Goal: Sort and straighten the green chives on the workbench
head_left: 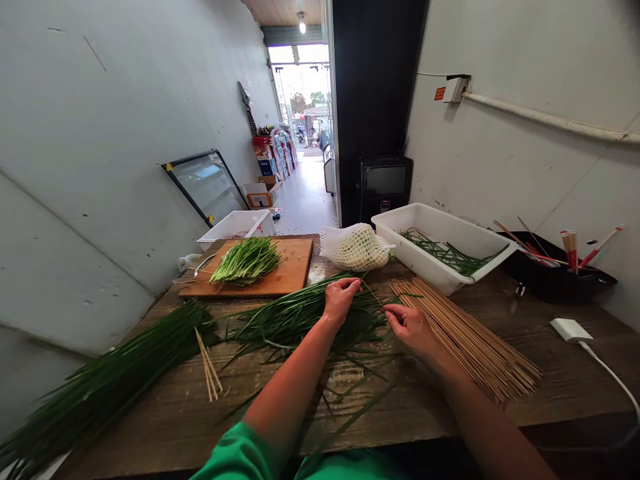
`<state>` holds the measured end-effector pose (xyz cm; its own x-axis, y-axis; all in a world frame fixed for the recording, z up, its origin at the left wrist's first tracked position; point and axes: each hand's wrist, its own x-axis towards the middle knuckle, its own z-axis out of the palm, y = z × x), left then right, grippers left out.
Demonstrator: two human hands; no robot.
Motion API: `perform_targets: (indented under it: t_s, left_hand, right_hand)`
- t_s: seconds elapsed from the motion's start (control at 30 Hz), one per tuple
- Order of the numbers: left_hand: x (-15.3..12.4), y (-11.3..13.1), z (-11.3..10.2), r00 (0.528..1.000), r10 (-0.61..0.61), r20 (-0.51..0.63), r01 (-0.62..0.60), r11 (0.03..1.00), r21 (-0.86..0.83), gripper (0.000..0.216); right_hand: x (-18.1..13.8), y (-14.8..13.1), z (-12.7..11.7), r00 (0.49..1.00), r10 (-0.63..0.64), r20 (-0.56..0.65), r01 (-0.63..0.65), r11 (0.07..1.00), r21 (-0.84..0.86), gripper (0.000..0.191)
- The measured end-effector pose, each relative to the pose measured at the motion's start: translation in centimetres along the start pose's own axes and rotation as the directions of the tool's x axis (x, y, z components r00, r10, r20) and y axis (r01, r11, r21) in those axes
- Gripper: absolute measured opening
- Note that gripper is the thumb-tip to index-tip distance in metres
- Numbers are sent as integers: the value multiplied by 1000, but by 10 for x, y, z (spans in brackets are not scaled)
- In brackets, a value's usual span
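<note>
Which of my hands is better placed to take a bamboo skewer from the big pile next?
Likely your right hand: it sits beside the bamboo skewers, while your left hand is farther off, over the green chives. Both seem to pinch a thin strand, though.

Grained, partly glossy wooden table [415, 407], smooth wooden cutting board [297, 259], smooth plastic tub [413, 250], matt wooden sticks [465, 333], foam netting [357, 248], matt cloth sleeve [240, 455]

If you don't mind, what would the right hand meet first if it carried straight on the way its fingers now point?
Most likely the left hand, just ahead of the right hand; depth is unclear, so it might brush the green leaves first.
</note>
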<state>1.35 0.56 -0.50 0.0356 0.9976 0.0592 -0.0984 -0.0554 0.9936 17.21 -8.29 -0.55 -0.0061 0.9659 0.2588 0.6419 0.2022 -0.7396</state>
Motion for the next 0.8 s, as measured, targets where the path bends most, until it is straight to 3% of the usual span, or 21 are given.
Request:
perform_targets:
  t_s: [0.2, 0.67, 0.73, 0.8]
  left_hand:
    - [1, 0, -1, 1000, 6, -6, -6, 1000, 17, 28]
    - [-4, 0, 2, 978, 200, 55, -207, 951, 231, 16]
    - [-9, -1, 6, 969, 229, 92, -246, 932, 267, 14]
    - [-16, -1, 13, 946, 254, 201, -305, 905, 296, 14]
  right_hand:
    - [0, 0, 0, 1000, -3, -10, 4, 1000, 21, 30]
    - [2, 1, 2, 999, 31, -16, -31, 999, 14, 32]
    - [3, 2, 2, 999, 39, -38, -39, 999, 0, 33]
    - [4, 4, 1, 995, 50, -85, -52, 998, -25, 34]
